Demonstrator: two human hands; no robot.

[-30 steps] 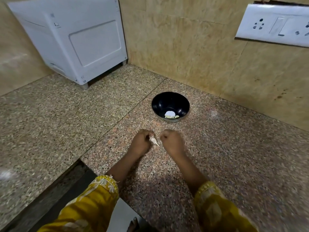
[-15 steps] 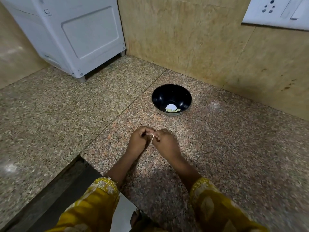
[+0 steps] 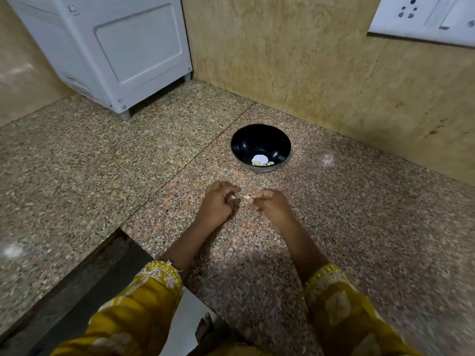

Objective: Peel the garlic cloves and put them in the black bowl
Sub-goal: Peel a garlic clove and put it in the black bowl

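Nearby, black bowl (image 3: pixel 259 140); white appliance (image 3: pixel 115 47) beyond.

Speckled granite counter (image 3: pixel 77 163), tan tiled wall (image 3: pixel 282 60)

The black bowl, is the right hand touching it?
Apart. The head view shows bare counter between the black bowl and the right hand.

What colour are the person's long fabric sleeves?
Mustard yellow sleeves with paler patches, best in head view.
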